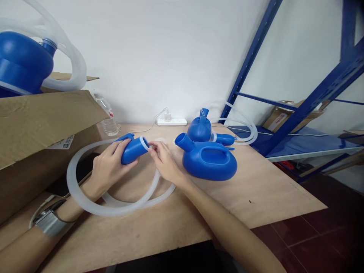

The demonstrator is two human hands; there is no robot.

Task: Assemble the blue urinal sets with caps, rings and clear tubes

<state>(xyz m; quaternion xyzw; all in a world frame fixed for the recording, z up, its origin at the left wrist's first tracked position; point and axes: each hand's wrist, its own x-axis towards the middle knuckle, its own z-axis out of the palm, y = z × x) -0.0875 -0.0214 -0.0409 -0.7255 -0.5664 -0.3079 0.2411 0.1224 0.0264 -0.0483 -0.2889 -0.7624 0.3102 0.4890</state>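
Note:
My left hand (109,167) is wrapped around a blue plastic urinal funnel (132,152), its round mouth turned to the right. A white sealing ring (144,143) sits around that mouth. With thumb and fingertips, my right hand (163,159) pinches the ring's right edge. A translucent ribbed hose (93,207) loops over the table around my left wrist and runs up behind the funnel; its joint is hidden. Just right of my right hand stands a blue urinal bottle (209,167) with a side handle and an open, slanted neck.
Behind that bottle are another blue bottle (199,129), a second funnel (225,139) and a coiled hose (252,132). A cardboard box (42,125) with a blue bottle stands left, near a water bottle (109,119). A power strip (172,122) lies by the wall. Blue shelving (307,146) is right.

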